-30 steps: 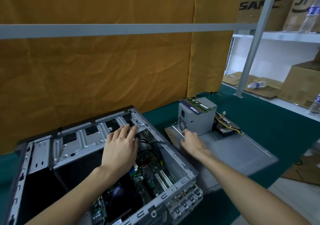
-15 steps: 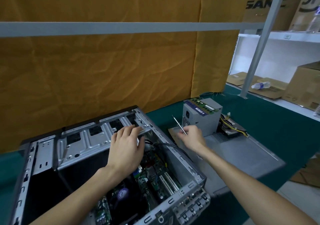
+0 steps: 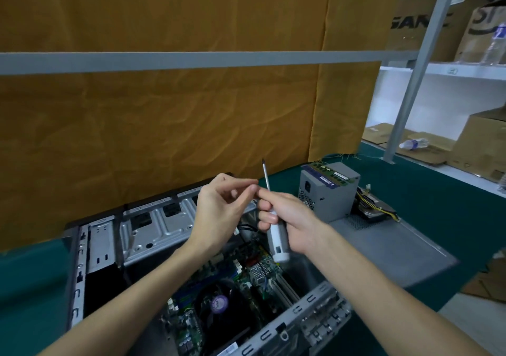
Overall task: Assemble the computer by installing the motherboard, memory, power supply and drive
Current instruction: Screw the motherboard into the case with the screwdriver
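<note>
The open computer case [image 3: 153,224] lies on the green table with the motherboard [image 3: 246,279] and its black fan [image 3: 219,303] inside. My right hand [image 3: 290,221] grips a white-handled screwdriver [image 3: 276,238] above the case, its shaft pointing up. My left hand [image 3: 221,208] is raised beside it, thumb and fingertips pinched together near the shaft; whether they hold something small I cannot tell. The grey power supply [image 3: 328,191] stands upright on the case side panel [image 3: 383,243], with memory sticks [image 3: 331,173] on top. A drive [image 3: 376,208] with yellow cables lies behind it.
An orange cloth [image 3: 164,123] hangs behind the case, crossed by a grey bar [image 3: 191,58]. A grey post [image 3: 410,82] stands at the right. Shelves hold cardboard boxes [image 3: 482,142] and plastic bottles [image 3: 413,144]. Green table surface [image 3: 438,191] lies to the right.
My right hand picked the screwdriver up from beside the power supply and brought it over the case. My left hand lifted off the drive cage and met it.
</note>
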